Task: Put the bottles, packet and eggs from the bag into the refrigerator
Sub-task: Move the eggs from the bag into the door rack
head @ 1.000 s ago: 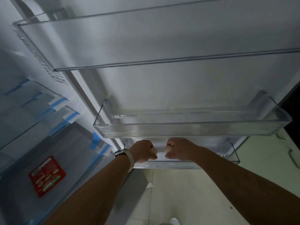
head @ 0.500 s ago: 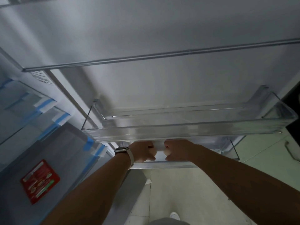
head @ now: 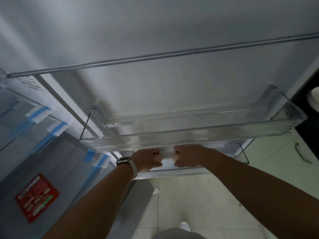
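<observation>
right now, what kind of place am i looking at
Probably a home kitchen, at an open refrigerator: clear door bins, a pale tiled floor, a cabinet with a metal handle. The left hand and right hand each hold an egg.

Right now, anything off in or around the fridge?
Only the blue-and-white tape strips on the shelf edges inside the refrigerator: they look like shipping tape never peeled off. Nothing spilled, cracked or askew shows. The left grip and right grip each hold an egg at the lower door bin.
</observation>
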The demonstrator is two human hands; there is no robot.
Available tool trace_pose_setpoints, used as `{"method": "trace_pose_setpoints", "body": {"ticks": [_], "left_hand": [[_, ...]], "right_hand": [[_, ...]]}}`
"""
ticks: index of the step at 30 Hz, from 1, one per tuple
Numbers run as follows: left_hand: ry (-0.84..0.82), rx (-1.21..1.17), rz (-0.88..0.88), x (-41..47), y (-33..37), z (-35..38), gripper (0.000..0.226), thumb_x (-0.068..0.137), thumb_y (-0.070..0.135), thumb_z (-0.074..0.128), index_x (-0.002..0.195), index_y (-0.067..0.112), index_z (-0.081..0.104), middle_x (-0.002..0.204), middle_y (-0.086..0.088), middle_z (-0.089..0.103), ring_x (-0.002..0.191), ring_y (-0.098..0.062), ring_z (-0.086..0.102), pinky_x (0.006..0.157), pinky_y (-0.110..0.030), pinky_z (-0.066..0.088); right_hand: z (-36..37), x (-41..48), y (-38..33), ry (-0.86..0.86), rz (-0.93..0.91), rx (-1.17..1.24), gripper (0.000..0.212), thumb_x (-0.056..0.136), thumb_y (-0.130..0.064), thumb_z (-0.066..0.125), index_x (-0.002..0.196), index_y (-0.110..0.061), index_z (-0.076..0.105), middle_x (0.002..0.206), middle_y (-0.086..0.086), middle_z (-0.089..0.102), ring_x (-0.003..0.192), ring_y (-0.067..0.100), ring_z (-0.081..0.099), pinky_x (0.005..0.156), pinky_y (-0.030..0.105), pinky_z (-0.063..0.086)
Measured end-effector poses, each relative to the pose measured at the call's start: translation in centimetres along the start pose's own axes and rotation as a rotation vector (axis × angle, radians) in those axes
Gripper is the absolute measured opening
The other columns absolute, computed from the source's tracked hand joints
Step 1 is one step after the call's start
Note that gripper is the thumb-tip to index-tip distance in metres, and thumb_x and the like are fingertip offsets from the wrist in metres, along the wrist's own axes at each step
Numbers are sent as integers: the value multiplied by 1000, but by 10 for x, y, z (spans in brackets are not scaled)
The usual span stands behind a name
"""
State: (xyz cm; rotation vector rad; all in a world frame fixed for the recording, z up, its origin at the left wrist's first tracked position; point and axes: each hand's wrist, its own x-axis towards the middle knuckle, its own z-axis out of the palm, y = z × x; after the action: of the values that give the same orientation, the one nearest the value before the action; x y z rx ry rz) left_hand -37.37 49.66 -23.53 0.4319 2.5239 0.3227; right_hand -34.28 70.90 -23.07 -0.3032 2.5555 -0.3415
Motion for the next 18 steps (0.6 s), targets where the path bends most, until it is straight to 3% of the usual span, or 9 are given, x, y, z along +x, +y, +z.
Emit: {"method": "trace_pose_setpoints", "body": {"ticks": [2,4,6,10,14,18], "left_hand": [[82,-74,10,-4,-4,2,40,83,44,70,118,26,65,116,1,69,107,-21,62,92,-34,50],[172,-100,48,-12,-6,2,31,86,40,68,113,24,67,116,0,69,105,-19,64,88,-32,50],[224,-108,96,-21,-5,2,34,90,39,65,121,25,64,125,1,64,110,-17,61,93,-32,49],[282,-73,135,-42,0,1,49,93,45,58,137,25,53,139,2,55,128,-19,49,107,-34,38],[362,-144,234,-65,1,-3,59,82,53,47,131,22,58,130,3,60,121,-18,54,104,-34,41],[441,-163,360,-81,-7,-7,56,85,54,47,127,21,60,125,4,61,115,-16,56,98,-27,40]], "right_hand": [[-5,-7,2,-14,42,85,55,94,-46,54,139,-16,43,126,5,57,115,24,54,89,30,39],[-12,-18,2,21,36,102,58,97,-45,49,148,-22,35,144,5,49,131,25,47,103,33,36],[-19,-32,0,78,31,67,53,99,-43,47,146,-19,40,143,6,50,129,24,48,102,31,37],[-19,-58,-2,295,-29,23,38,98,-41,49,123,-14,58,120,6,63,112,24,58,88,30,41],[-9,-80,-10,387,4,36,45,94,-44,53,132,-21,52,126,2,57,113,21,56,94,34,44],[-1,-104,-24,478,26,9,47,94,-47,53,133,-21,52,126,-1,57,113,19,55,92,35,46]]}}
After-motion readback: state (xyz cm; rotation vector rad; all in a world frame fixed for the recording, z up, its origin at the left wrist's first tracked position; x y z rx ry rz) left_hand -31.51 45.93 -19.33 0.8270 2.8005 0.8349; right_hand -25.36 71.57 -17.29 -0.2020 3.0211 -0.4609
